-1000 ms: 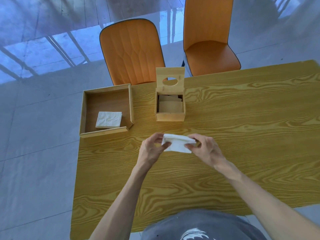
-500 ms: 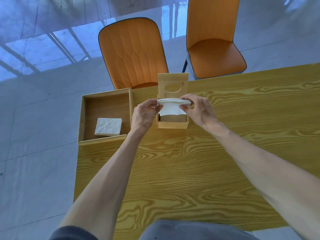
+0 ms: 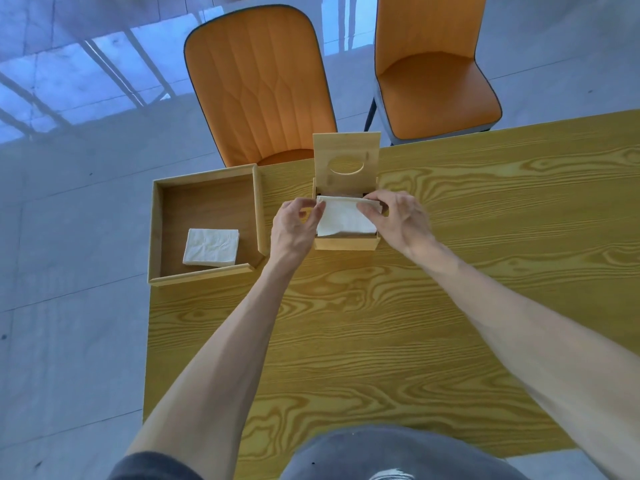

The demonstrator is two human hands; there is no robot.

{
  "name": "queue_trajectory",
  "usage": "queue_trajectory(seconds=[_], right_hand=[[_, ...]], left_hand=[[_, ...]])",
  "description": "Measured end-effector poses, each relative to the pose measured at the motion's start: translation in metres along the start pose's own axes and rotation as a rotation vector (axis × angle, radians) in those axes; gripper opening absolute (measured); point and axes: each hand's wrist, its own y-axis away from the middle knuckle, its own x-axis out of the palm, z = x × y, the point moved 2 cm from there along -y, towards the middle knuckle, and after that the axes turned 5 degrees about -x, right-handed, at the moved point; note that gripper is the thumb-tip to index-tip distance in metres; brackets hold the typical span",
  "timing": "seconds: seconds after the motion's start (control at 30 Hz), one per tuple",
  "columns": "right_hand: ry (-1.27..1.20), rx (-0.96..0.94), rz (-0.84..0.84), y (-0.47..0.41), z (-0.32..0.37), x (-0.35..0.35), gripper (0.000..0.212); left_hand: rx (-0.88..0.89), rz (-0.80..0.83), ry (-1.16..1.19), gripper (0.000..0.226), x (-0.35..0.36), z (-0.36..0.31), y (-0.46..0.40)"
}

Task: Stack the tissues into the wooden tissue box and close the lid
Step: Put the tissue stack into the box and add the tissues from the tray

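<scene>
The wooden tissue box [image 3: 344, 243] stands near the table's far edge with its lid [image 3: 346, 147] raised upright; the lid has an oval hole. A white folded tissue stack [image 3: 343, 218] sits tilted in the box opening, its far edge held up. My left hand [image 3: 294, 226] pinches its left corner and my right hand [image 3: 398, 216] pinches its right corner. A second white tissue stack [image 3: 211, 247] lies in the wooden tray [image 3: 156, 233] to the left of the box.
The yellow wood-grain table [image 3: 381, 323] stretches toward me. Two orange chairs [image 3: 256, 81] [image 3: 433, 71] stand beyond the far edge. The tray overhangs the table's left edge, above grey floor [image 3: 69, 306].
Both hands carried the tissue stack from the table's middle forward to the box, then lowered it into the opening. The tray and its stack stayed put.
</scene>
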Motion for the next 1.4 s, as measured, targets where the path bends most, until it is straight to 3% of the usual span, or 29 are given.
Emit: queue_trajectory(seconds=[0.3, 0.73, 1.03, 1.23, 1.4], right_hand=[[0.118, 0.075, -0.042, -0.008, 0.007, 0.008, 0.033], [0.161, 0.131, -0.005, -0.017, 0.005, 0.014, 0.032], [0.223, 0.121, -0.033, -0.02, 0.005, 0.017, 0.034], [0.274, 0.125, -0.129, -0.017, 0.015, 0.014, 0.031], [0.18, 0.142, -0.084, -0.012, 0.017, 0.01, 0.025]], left_hand=[[-0.094, -0.102, -0.039, 0.034, 0.009, -0.003, -0.006], [-0.005, -0.232, -0.339, 0.027, 0.02, -0.009, -0.009], [-0.099, -0.2, -0.326, 0.042, 0.018, 0.0, -0.009], [-0.132, -0.166, -0.347, 0.042, 0.017, 0.003, -0.002], [-0.109, -0.126, -0.363, 0.035, 0.006, 0.007, 0.009]])
